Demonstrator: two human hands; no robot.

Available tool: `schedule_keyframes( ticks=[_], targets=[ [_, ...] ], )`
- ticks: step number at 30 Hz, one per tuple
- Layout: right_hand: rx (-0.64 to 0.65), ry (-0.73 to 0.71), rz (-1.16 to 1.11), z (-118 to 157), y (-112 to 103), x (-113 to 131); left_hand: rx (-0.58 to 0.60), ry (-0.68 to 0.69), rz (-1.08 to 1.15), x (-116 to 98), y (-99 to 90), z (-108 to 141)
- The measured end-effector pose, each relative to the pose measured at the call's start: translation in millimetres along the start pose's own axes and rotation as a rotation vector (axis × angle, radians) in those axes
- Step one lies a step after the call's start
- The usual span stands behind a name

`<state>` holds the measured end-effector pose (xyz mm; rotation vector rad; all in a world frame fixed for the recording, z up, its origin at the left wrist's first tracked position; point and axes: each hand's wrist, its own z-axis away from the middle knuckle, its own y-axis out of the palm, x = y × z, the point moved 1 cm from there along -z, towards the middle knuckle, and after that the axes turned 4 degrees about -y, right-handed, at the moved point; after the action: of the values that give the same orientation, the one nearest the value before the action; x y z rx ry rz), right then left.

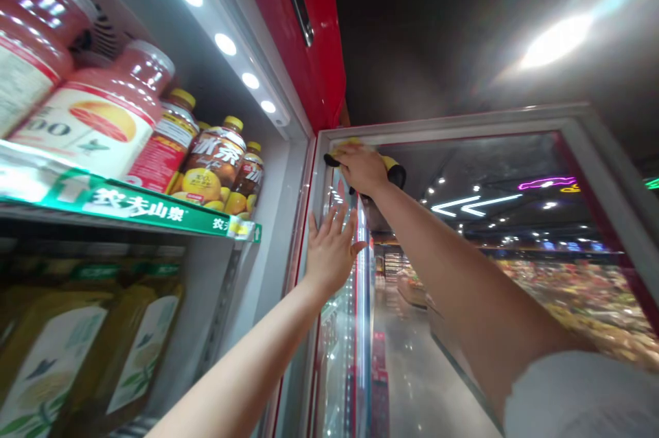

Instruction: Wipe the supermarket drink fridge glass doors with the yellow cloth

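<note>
**Right hand** (361,169) closed around a yellow-and-black item (346,148), its kind unclear, at the top of the open glass cooler door (340,328). Left hand (332,252) lay flat on the glass, fingers spread. How much of the door had been worked could not be told. Bottled drinks (213,167) stood on the shelf (123,201) alongside; a lit supermarket aisle (412,362) lay beyond.

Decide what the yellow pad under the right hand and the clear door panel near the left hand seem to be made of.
The crumpled yellow pad under the right hand looks like soft matt fabric, as it bunches; the fibre cannot be told. The clear door panel near the left hand looks like smooth glass: the shop shows through it.
</note>
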<state>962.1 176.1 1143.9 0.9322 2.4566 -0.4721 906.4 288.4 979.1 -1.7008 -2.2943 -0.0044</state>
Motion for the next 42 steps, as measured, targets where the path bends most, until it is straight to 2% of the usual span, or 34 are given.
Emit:
schedule_keyframes(
  ticks=[3,6,11,15,17,22,27,31,33,36,39,42],
  targets=[
    [-0.041,0.015,-0.090,-7.5,5.2,7.2,0.015,-0.030,0.007,-5.0,-0.5,2.3],
    [-0.027,-0.100,-0.169,-11.2,8.5,17.3,0.024,-0.058,0.005,-7.7,-1.7,4.4],
    [0.153,-0.230,-0.067,-6.6,9.1,35.4,-0.008,-0.059,-0.012,-5.7,-6.1,7.9],
    [0.230,-0.374,-0.067,3.5,-0.8,39.3,-0.040,-0.077,0.015,-8.4,-11.5,10.4],
    [0.238,-0.326,-0.020,-0.6,-7.7,36.8,-0.054,-0.080,0.044,-10.0,-15.4,12.1],
    [0.180,0.019,0.145,-19.8,-13.4,40.1,-0.119,-0.029,0.129,1.5,-25.9,25.2],
    [0.200,-0.001,0.176,-13.5,-15.6,53.7,-0.145,-0.088,0.187,28.3,-32.7,40.3],
    [0.165,0.141,0.226,-23.7,-25.8,46.9,-0.176,-0.118,0.232,40.0,-39.4,35.9],
    [0.149,0.153,0.261,-26.8,-25.6,46.9,-0.217,-0.138,0.256,42.1,-43.0,31.0],
    [0.165,0.048,0.269,-11.2,-18.0,56.9,-0.254,-0.166,0.287,42.5,-46.3,24.9],
    [0.171,-0.057,0.226,24.7,-13.1,68.7,-0.261,-0.215,0.320,42.0,-46.3,19.4],
    [0.221,-0.169,0.144,50.8,-16.2,68.6,-0.260,-0.242,0.350,41.4,-43.9,12.9]
  ],
)
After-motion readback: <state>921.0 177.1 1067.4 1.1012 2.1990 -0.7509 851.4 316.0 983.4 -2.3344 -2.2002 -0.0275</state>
